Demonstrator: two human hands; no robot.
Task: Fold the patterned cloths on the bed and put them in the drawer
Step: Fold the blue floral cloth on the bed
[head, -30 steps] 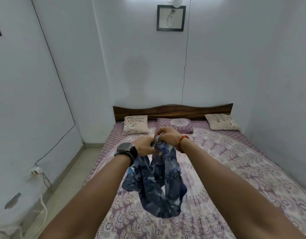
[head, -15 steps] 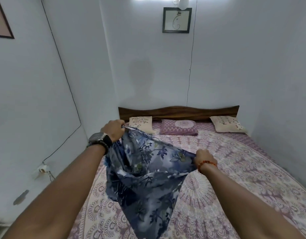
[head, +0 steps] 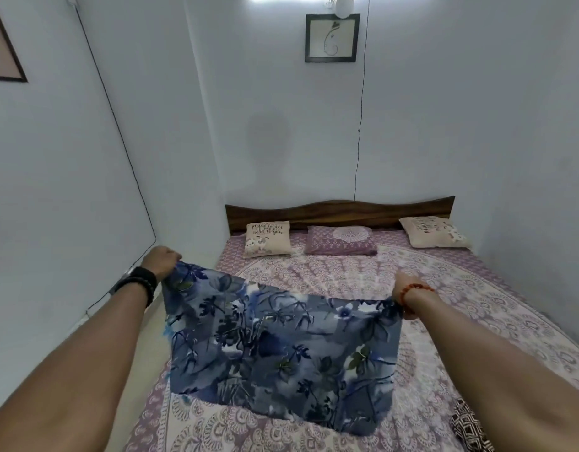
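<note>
- Left hand [head: 162,261] & right hand [head: 401,286] each pinched a top corner of thin blue floral cloth [head: 281,347], spread rectangular.
- It hung over mauve mandala-print bed [head: 477,305].

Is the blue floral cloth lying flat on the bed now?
No, both hands, left hand and right hand, hold the blue floral cloth stretched above the bed.

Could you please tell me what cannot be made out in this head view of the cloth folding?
- Drawer: nowhere in the head view.
- Black-and-white patterned cloth: mostly cut off by the bottom edge and the right forearm.
- Fingertips of the left hand and right hand: hidden by their backs and the blue floral cloth.
- Cushion lettering: too small to read fully.
</note>
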